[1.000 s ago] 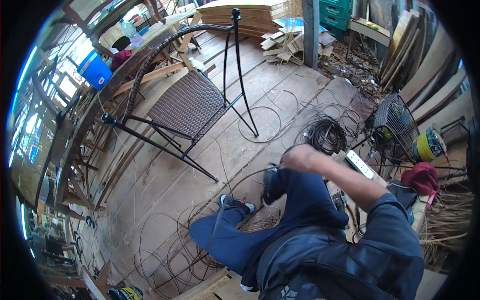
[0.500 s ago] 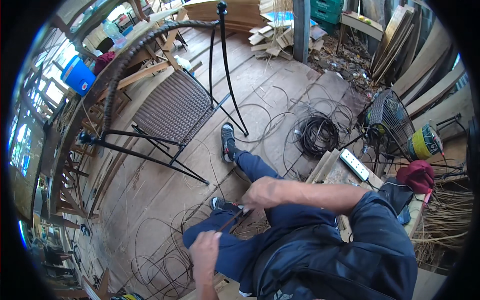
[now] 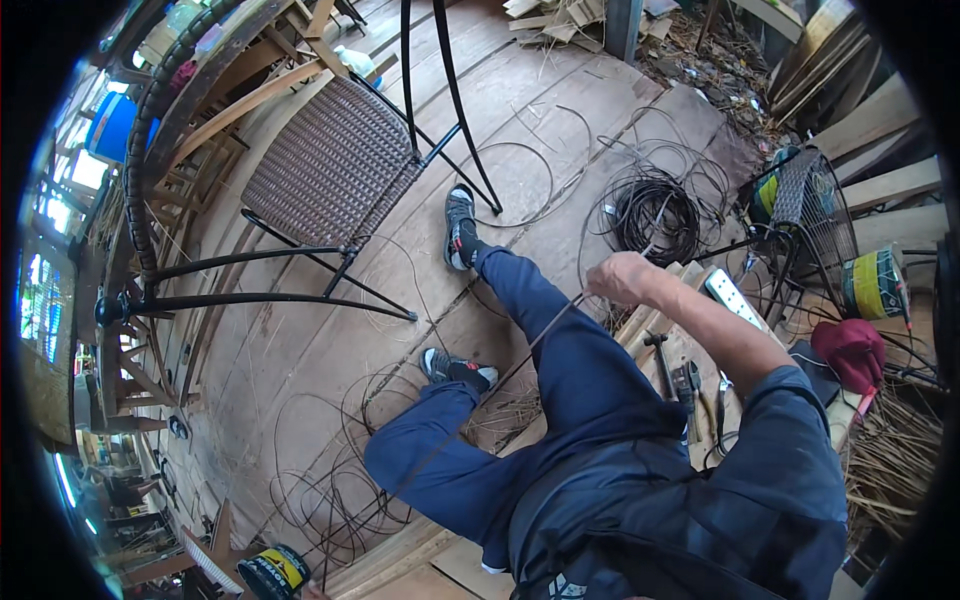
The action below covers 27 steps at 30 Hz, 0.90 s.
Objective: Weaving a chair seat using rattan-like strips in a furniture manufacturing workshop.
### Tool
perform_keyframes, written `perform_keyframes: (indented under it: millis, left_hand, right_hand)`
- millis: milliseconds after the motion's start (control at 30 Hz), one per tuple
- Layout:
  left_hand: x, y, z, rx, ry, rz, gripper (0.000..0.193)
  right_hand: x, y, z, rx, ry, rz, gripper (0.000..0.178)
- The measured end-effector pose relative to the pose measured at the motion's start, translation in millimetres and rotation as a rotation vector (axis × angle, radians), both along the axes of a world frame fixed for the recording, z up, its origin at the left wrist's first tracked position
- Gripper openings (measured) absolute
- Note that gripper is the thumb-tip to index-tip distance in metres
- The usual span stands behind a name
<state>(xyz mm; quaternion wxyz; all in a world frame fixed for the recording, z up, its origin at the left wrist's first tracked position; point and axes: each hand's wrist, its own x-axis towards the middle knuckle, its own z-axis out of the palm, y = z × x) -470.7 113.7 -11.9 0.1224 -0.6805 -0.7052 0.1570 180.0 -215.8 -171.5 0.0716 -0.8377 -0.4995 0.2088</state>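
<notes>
My right hand (image 3: 620, 277) is closed on a thin brown strand (image 3: 553, 328) above my right knee. That strand slants down to the left across my lap, blurred along part of its length. At the lower edge, a small skin-coloured patch (image 3: 313, 592) seems to be my left hand; its fingers are hidden. In front of me stands a chair with a woven brown seat (image 3: 325, 165) and a black metal frame (image 3: 235, 300). Loose strands (image 3: 335, 490) curl over the floor beside my left leg.
A dark coil of strand (image 3: 655, 215) lies on the floor. The wooden bench to my right bears a hammer (image 3: 660, 362), pliers (image 3: 712, 410), a white power strip (image 3: 735, 300) and a maroon cap (image 3: 850, 355). A black-and-yellow can (image 3: 275, 572) stands at lower left.
My hands have drawn apart from near my left knee: the right one out to the right with the strand, the left one down toward the lower edge. The tools on the bench now show.
</notes>
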Motion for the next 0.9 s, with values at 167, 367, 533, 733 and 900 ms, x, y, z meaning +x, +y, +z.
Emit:
perform_keyframes:
  millis: [167, 367, 533, 733, 900]
  left_hand:
    - [-51, -2, 38, 0.143, 0.101, 0.318, 0.045]
    - [15, 57, -41, -0.06, -0.125, -0.643, 0.024]
    - [319, -55, -44, -0.342, -0.813, -1.044, 0.021]
    - [404, -108, -89, -1.797, -1.067, -0.018, 0.036]
    - [472, -156, -117, -1.744, -1.331, -0.055, 0.025]
  right_hand:
    - [44, -30, -21, -0.091, -0.195, -0.096, 0.027]
    - [-46, 53, 16, 0.495, -0.131, 0.255, 0.009]
    - [-163, 104, 41, 0.891, 0.135, 0.539, 0.011]
    - [-213, 107, 32, 0.849, 0.308, 0.569, 0.008]
    - [-222, 76, 27, 0.637, 0.637, 0.582, 0.025]
